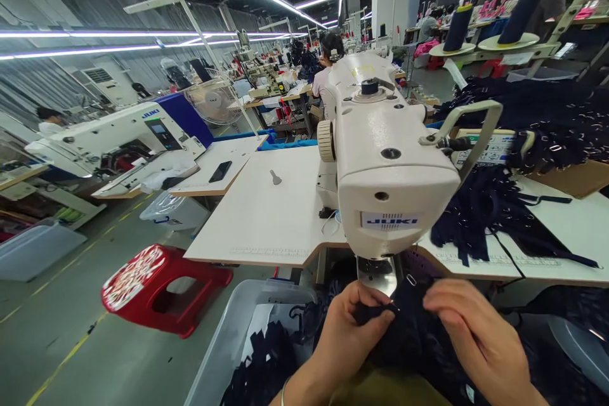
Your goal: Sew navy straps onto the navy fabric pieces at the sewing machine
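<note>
My left hand (349,330) pinches the edge of a dark navy fabric piece (409,336) between thumb and fingers, just below the sewing machine's head. A small shiny bit shows at its fingertips. On the right, my right hand (480,336) has its fingers stretched toward the same fabric, its fingertips beside it; whether they touch is unclear. A small metal ring (411,279) lies on the dark cloth between the hands. Above both stands the white JUKI sewing machine (394,165), its metal plate (378,274) close over my left fingers.
Navy straps with metal fittings (480,209) heap on the white table (280,216) at right. A clear bin (214,342) of dark pieces stands at lower left, near a red stool (166,292). A phone (221,171) lies further left. People sit at machines behind.
</note>
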{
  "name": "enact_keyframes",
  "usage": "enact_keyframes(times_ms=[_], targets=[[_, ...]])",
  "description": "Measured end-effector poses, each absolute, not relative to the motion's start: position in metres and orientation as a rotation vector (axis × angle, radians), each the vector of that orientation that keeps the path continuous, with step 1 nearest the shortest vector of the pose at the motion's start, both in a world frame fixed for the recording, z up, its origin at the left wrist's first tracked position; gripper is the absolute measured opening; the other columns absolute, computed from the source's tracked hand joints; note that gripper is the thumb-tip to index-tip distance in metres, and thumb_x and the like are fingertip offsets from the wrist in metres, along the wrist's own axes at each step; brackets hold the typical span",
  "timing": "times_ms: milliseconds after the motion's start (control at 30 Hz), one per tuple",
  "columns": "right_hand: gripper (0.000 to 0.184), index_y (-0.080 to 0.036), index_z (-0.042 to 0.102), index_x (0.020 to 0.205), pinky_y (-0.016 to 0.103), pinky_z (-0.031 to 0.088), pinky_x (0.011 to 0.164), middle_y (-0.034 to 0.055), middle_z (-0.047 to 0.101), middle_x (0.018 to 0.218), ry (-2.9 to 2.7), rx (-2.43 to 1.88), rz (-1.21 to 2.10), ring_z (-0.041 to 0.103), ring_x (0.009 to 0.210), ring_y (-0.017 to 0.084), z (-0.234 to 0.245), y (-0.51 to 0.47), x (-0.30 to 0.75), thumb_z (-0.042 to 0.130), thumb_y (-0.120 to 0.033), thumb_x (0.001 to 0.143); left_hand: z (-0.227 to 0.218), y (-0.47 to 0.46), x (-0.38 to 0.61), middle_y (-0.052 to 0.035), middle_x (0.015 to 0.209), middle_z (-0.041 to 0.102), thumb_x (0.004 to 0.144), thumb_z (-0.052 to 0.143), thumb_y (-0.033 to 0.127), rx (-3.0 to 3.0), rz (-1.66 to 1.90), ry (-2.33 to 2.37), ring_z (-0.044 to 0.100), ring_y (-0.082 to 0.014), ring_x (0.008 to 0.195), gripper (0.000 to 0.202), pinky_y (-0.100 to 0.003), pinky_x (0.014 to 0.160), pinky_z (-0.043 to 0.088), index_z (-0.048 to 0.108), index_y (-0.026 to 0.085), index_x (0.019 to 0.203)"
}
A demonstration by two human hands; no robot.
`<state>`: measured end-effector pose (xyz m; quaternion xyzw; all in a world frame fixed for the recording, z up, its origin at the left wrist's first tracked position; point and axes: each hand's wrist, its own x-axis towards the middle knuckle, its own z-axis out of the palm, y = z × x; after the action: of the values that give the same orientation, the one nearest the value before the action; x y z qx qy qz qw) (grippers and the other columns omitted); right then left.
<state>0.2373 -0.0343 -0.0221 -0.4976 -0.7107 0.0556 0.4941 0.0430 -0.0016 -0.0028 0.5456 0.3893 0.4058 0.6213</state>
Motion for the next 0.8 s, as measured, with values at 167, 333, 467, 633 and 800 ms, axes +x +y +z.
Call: enact_keyframes(times_ms=[167, 333, 467, 633, 800], targets=[[0.027, -0.026, 0.062, 0.104, 0.023, 0.055, 0.074, 0.0043, 0.066, 0.096, -1.648, -1.239, 0.458, 0.067, 0.089, 0.019, -0.043, -0.043, 0.221, 0.056, -0.047, 0.090, -0.005, -0.003, 0.050, -0.0047, 0.088, 0.070, 0.076, 0.072, 0.020, 1.223, 0.956, 0.851, 0.064, -0.0163, 0.082, 0.022, -0.027, 0.076, 0.046, 0.050, 0.019, 0.071], [0.008, -0.026, 0.062, 0.085, 0.018, 0.055, 0.067, -0.0001, 0.061, 0.086, -1.364, -1.192, 0.527, 0.065, 0.078, 0.014, -0.036, -0.041, 0.205, 0.064, -0.033, 0.086, -0.009, -0.006, 0.057, -0.0050, 0.088, 0.072, 0.076, 0.068, 0.014, 1.364, 1.007, 0.845, 0.066, -0.0161, 0.080, 0.022, -0.025, 0.074, 0.049, 0.049, 0.019, 0.069], [0.005, -0.026, 0.063, 0.082, 0.023, 0.054, 0.070, 0.0012, 0.063, 0.085, -1.362, -1.110, 0.424, 0.064, 0.080, 0.015, -0.035, -0.040, 0.203, 0.064, -0.022, 0.086, -0.014, -0.011, 0.057, -0.0037, 0.089, 0.071, 0.079, 0.064, 0.008, 1.619, 1.146, 0.848, 0.067, -0.0155, 0.082, 0.019, -0.025, 0.076, 0.051, 0.051, 0.020, 0.072], [0.017, -0.026, 0.061, 0.085, 0.030, 0.054, 0.067, 0.0008, 0.065, 0.080, -1.392, -0.965, 0.411, 0.063, 0.076, 0.018, -0.041, -0.040, 0.202, 0.062, -0.009, 0.083, -0.019, -0.015, 0.056, -0.0034, 0.089, 0.068, 0.080, 0.063, 0.005, 1.863, 1.308, 0.831, 0.065, -0.0143, 0.081, 0.018, -0.024, 0.072, 0.051, 0.056, 0.021, 0.081], [0.025, -0.028, 0.062, 0.089, 0.034, 0.054, 0.065, 0.0007, 0.066, 0.079, -1.435, -0.917, 0.405, 0.064, 0.075, 0.020, -0.045, -0.042, 0.206, 0.061, -0.004, 0.080, -0.021, -0.015, 0.056, -0.0033, 0.093, 0.067, 0.079, 0.064, 0.002, 1.832, 1.304, 0.811, 0.065, -0.0146, 0.086, 0.021, -0.024, 0.076, 0.051, 0.057, 0.021, 0.084]])
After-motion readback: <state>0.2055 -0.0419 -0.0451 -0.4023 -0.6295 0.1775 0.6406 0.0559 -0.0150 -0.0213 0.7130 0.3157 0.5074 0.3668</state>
